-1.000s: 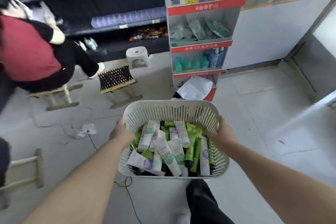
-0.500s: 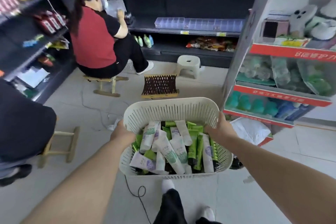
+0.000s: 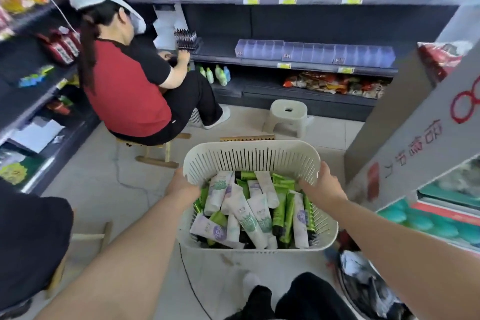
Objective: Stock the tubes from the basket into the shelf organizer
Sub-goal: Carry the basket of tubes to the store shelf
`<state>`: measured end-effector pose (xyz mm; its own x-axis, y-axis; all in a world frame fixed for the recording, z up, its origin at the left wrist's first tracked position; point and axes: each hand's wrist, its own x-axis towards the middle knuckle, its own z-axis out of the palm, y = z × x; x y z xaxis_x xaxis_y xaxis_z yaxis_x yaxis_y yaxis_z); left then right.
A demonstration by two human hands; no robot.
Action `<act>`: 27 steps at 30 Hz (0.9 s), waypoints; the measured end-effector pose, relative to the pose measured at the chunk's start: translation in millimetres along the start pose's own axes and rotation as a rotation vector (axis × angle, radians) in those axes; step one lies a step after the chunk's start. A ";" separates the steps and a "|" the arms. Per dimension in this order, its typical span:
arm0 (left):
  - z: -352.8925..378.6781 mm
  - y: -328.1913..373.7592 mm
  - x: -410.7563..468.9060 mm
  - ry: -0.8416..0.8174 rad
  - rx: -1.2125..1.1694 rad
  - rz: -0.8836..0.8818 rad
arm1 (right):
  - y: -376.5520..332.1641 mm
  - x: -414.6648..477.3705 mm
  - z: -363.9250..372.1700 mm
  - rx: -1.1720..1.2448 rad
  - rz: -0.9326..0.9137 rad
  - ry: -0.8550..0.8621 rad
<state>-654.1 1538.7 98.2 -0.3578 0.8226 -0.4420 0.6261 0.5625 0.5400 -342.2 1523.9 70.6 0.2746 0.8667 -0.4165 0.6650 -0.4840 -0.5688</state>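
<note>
Holding a pale slotted basket (image 3: 252, 161) out in front, the person grips it by both side rims. The left hand (image 3: 181, 186) clasps the left rim, fingers curled over the edge and mostly hidden behind the wall. The right hand (image 3: 324, 184) clasps the right rim, thumb lying inside and the other fingers wrapped out of sight on the outer side.

The basket hangs above the floor (image 3: 104, 176), close to the body, heaped with tubes (image 3: 244, 215): white ones with purple or green print and bright green ones, lying loosely across each other. Far ahead, a row of clear divided organizers (image 3: 311, 50) sits on a dark shelf (image 3: 218, 54), well apart from the basket.

At far left a person in a red shirt (image 3: 130, 96) sits on a wooden stool (image 3: 155, 157) facing the shelves. A small plastic stool (image 3: 285, 114) stands below the organizers, and a grey display stand (image 3: 405, 122) rises on the right.
</note>
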 end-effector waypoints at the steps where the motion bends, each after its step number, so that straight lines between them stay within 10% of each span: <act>1: -6.1 9.8 17.0 0.003 -0.001 0.002 | -10.5 13.0 0.9 0.007 0.011 0.000; 27: -53.3 227.5 399.2 -0.101 0.068 -0.002 | -221.0 368.8 -18.0 0.191 0.056 0.035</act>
<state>-691.5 1999.5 82.7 -0.2897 0.8072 -0.5144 0.6721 0.5542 0.4911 -375.4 1952.6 55.4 0.3336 0.8396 -0.4286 0.5050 -0.5431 -0.6708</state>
